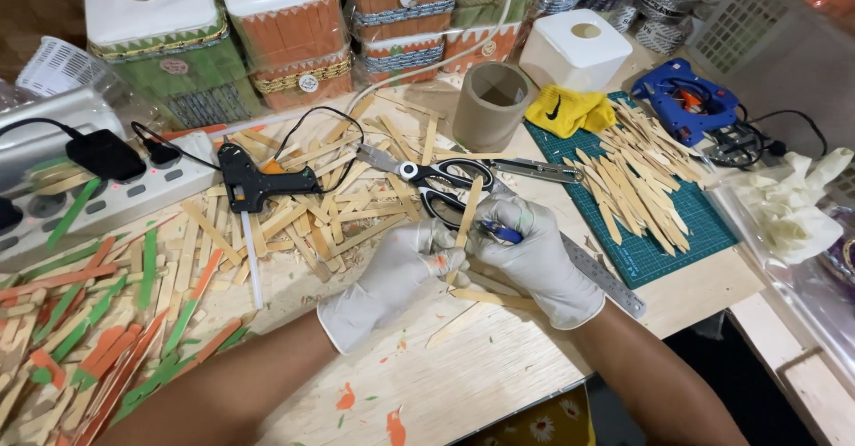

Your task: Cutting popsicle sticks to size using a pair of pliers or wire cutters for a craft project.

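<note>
Both my hands wear pale gloves and meet near the middle of the table. My left hand (392, 278) pinches a plain wooden craft stick (467, 214) that stands almost upright. My right hand (534, 254) grips a blue pen (500, 231) with its tip against that stick. Black-handled scissors (427, 175) lie just behind the hands. A metal ruler (606, 278) lies under my right wrist.
A black glue gun (254, 183) rests on scattered plain sticks. A green cutting mat (672, 232) carries a pile of sticks. Green and orange sticks (98, 321) heap at left beside a power strip (116, 198). A cardboard tube (490, 103), blue glue gun (686, 98) and decorated boxes (285, 36) stand behind.
</note>
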